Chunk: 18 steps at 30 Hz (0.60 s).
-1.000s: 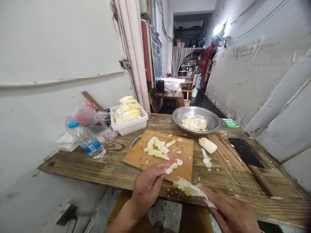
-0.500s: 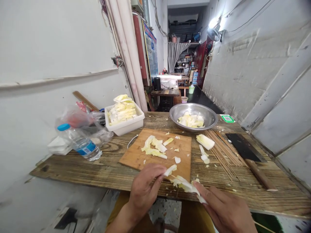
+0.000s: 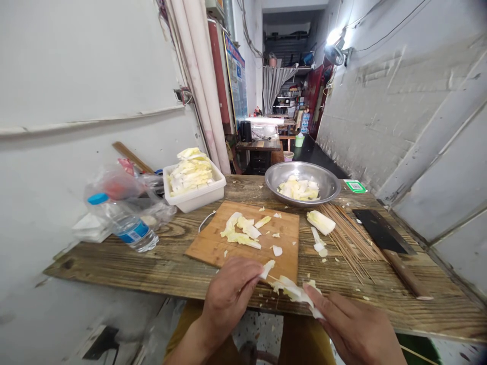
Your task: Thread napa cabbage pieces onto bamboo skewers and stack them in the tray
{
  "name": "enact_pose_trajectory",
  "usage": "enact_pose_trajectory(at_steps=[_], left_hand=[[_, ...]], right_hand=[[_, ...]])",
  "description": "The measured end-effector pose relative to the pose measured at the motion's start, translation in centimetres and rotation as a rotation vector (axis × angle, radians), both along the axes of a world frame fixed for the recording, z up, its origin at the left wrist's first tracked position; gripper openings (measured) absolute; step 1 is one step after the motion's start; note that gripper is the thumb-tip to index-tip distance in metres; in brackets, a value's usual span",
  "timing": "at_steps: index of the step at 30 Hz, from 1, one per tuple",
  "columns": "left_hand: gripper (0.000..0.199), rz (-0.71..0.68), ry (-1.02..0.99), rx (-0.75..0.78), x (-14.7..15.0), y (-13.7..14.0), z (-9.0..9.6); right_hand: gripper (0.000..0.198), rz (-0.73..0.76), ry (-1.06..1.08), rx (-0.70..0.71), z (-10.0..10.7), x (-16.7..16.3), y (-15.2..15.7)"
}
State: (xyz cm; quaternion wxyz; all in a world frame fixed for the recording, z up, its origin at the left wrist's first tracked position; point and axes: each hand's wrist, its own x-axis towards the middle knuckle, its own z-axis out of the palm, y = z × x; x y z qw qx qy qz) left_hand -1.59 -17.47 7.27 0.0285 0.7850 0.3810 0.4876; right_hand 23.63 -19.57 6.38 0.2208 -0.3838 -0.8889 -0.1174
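Note:
Closed at the near edge of the cutting board (image 3: 213, 238), my left hand (image 3: 230, 291) pinches a small piece of napa cabbage leaf (image 3: 268, 268) at one end of a thin wooden skewer (image 3: 274, 279). My right hand (image 3: 352, 324) is wrapped round the same skewer and the cabbage leaves (image 3: 292, 290) threaded on it; the skewer's other end sticks out below that hand. Loose cabbage pieces (image 3: 243, 230) lie on the board. To its right are a cabbage chunk (image 3: 321, 222) and a bundle of bare skewers (image 3: 353, 241).
A steel bowl (image 3: 274, 187) with cabbage pieces stands at the back right, a white tub (image 3: 201, 197) of skewered-looking cabbage at the back left. A cleaver (image 3: 405, 274) lies far right. A water bottle (image 3: 133, 230) leans beside plastic bags (image 3: 114, 180) on the left.
The small leaf piece at my left fingertips has shifted very slightly to the right. Both hands keep their hold, and the things on the table stay put.

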Motion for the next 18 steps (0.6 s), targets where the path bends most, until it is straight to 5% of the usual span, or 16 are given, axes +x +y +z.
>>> enact_pose_trajectory(at_steps=[6, 18], left_hand=[[0.021, -0.02, 0.089, 0.082, 0.1, 0.1, 0.4], [0.02, -0.005, 0.226, -0.003, 0.8, -0.6, 1.3]], right_hand=[[0.038, 0.017, -0.087, 0.071, 0.8, 0.5, 0.1], [0.041, 0.048, -0.176, 0.113, 2.1, 1.0, -0.2]])
